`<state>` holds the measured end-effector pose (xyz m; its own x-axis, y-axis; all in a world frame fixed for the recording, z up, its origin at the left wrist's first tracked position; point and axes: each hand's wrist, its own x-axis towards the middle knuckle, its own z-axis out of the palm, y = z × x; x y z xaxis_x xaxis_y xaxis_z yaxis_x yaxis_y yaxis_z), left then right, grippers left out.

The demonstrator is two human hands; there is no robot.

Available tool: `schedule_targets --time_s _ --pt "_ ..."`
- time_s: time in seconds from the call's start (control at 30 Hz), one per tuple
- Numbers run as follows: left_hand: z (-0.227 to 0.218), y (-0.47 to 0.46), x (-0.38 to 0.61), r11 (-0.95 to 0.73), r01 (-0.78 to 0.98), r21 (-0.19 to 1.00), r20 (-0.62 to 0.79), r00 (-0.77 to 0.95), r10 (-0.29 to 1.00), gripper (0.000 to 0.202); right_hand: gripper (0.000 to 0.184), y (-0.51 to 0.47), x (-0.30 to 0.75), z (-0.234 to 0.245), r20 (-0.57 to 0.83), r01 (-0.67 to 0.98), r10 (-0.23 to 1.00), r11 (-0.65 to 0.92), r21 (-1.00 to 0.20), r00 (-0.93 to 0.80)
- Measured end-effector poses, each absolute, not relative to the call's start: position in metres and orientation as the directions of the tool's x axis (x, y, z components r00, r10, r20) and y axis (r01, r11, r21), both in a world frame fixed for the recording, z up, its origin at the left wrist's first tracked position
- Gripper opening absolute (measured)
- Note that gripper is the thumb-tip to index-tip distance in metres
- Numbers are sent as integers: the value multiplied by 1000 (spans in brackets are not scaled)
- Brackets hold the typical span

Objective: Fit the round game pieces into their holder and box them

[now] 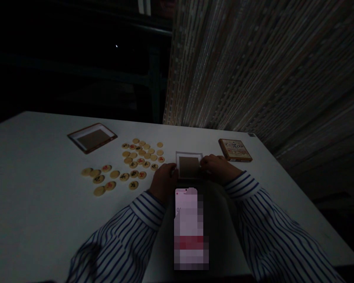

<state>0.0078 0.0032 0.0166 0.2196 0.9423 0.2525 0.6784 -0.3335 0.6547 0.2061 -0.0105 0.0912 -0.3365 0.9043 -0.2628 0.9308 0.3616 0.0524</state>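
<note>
In the head view, an open shallow box (189,167) with white inner walls and a brown-grey bottom lies on the white table in front of me. My left hand (164,181) grips its left edge with bent fingers. At the opposite edge, my right hand (220,169) has its fingers closed on the box side. Round Chinese chess pieces (133,173) are scattered to the left of my left hand, some showing red or black characters and others plain. The dim light hides the exact fingertip contact.
Below the hands lies a lit phone (188,224), partly pixelated. A second open shallow tray (93,139) rests at the back left of the white table (47,220). A closed printed box (235,150) sits at the right, near a hanging strip curtain (224,67) behind the table.
</note>
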Motion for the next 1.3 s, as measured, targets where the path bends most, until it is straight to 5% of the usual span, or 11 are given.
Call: schedule_targets --time_s 0.7,1.3 --pt "17 4 7 -320 676 664 235 218 947 23 18 -12 204 86 -163 932 929 350 99 -331" --pt "18 3 8 -315 672 670 219 227 949 23 18 -12 200 90 -238 928 914 359 96 -328"
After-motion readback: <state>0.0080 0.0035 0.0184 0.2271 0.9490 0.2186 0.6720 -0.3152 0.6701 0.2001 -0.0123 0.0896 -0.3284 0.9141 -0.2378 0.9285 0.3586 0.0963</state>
